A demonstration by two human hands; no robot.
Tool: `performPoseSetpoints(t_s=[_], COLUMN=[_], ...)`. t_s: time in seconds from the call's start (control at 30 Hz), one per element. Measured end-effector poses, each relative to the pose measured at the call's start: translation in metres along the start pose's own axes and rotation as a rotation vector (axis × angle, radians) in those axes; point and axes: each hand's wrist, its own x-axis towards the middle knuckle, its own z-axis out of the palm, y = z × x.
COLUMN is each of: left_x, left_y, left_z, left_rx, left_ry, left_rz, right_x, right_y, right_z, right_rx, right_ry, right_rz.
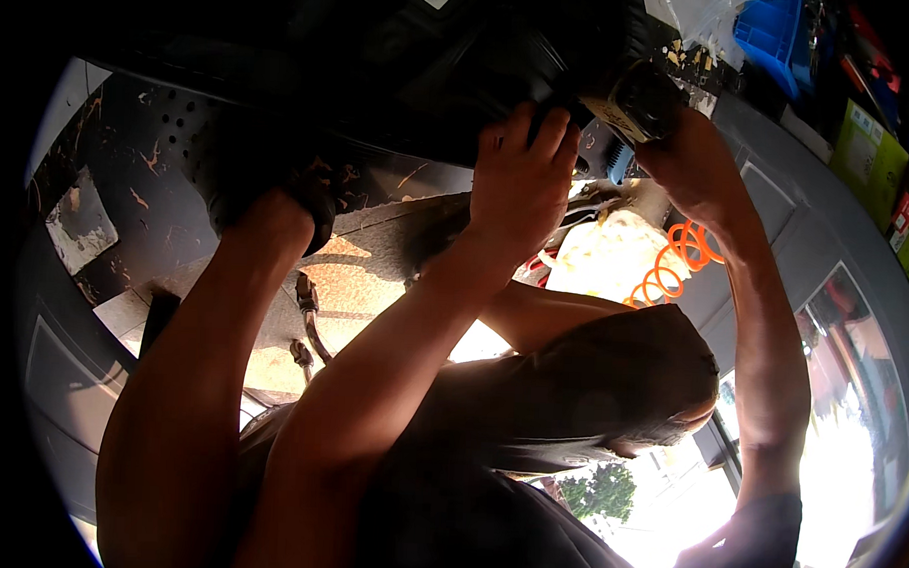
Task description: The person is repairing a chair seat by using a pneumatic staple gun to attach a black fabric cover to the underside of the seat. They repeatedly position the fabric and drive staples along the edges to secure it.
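A large black piece (382,71) with folds and a ribbed edge fills the upper part of the head view. My left hand (523,176) rests against its near edge, fingers stretched and slightly apart; the thumb is hidden. To the right, my right hand (684,162) is closed around a dark, boxy hand tool (631,102) with a tan panel, held close to the black piece's right end. Shadow hides the tool's exact kind. An orange coiled hose (665,266) hangs beside my right forearm; where its upper end joins is hidden.
My foot in a black perforated clog (203,165) stands at left, and my bent knee (672,372) is below my hands. Scraps litter the dark surface (138,173). A small blue ridged item (620,162) lies under the tool. A blue bin (768,40) and green boxes (860,148) stand upper right.
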Motion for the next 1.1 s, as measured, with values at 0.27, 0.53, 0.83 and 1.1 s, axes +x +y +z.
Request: performPoseSetpoints(t_s=[0.27, 0.53, 0.83, 1.1], left_x=[0.017, 0.027, 0.029, 0.032], left_y=[-0.010, -0.024, -0.026, -0.026], left_z=[0.001, 0.001, -0.001, -0.006], left_rx=[0.185, 0.285, 0.291, 0.240], left_ry=[-0.130, -0.249, -0.226, -0.241], left_rz=[0.142, 0.354, 0.391, 0.373], right_x=[-0.009, -0.006, -0.002, -0.034], right_y=[0.024, 0.033, 0.033, 0.033], right_z=[0.016, 0.019, 0.019, 0.014], right_rx=[0.189, 0.146, 0.134, 0.279], right_ry=[0.125, 0.154, 0.171, 0.273], right_rz=[-0.072, -0.109, -0.121, -0.147])
